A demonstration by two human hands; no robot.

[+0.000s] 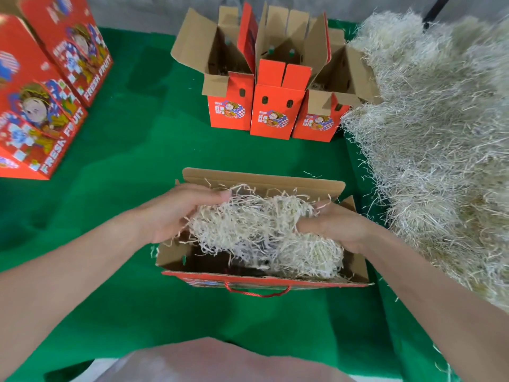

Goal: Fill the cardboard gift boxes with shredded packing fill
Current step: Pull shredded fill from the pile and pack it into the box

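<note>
An open red cardboard gift box with a red rope handle stands on the green cloth right in front of me. A clump of pale shredded fill hangs over its opening, partly inside. My left hand grips the clump's left side and my right hand grips its right side, fingers curled into the shreds. The box's left part looks dark and bare of fill. A big heap of shredded fill lies along the right.
Three open red gift boxes stand in a row at the back centre, flaps up, some shreds inside. Two closed red "FRESH FRUIT" boxes lie at the left. Green cloth covers the table.
</note>
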